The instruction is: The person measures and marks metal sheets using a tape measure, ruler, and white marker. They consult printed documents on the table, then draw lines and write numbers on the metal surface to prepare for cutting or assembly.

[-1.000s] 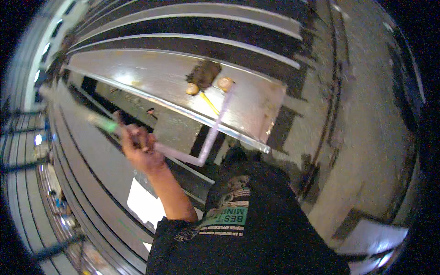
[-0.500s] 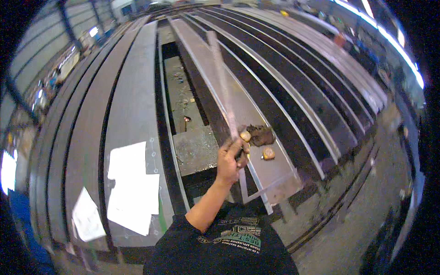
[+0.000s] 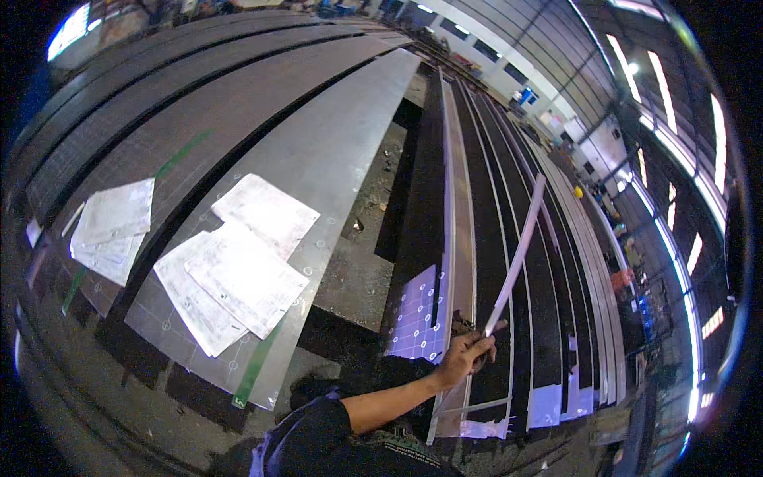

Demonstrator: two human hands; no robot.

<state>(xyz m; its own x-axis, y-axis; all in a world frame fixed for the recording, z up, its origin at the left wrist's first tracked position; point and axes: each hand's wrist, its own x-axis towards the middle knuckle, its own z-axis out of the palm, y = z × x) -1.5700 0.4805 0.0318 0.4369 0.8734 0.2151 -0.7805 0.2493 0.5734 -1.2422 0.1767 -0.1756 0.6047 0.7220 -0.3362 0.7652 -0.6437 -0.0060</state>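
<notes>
My left hand (image 3: 467, 355) is closed around the lower end of a long, flat, pale metal strip (image 3: 518, 258). The strip slants up to the far right, over dark gaps between long steel beams. Below the hand runs a narrow brownish beam (image 3: 461, 262) with raised edges. A dark, crumpled thing (image 3: 462, 323) lies on it just behind my fingers, partly hidden by them. My right hand is out of the picture.
Loose white sheets (image 3: 246, 278) lie on a wide grey steel plate (image 3: 358, 151) at left, with more papers (image 3: 119, 219) on the plate beyond. A green stripe (image 3: 258, 370) crosses the near end. A deep gap (image 3: 362, 238) separates that plate from the beams.
The view has turned and tilted, bringing the papers closer to the middle. The strip has swung from leaning left to leaning right. The yellow tape measure seen before no longer shows.
</notes>
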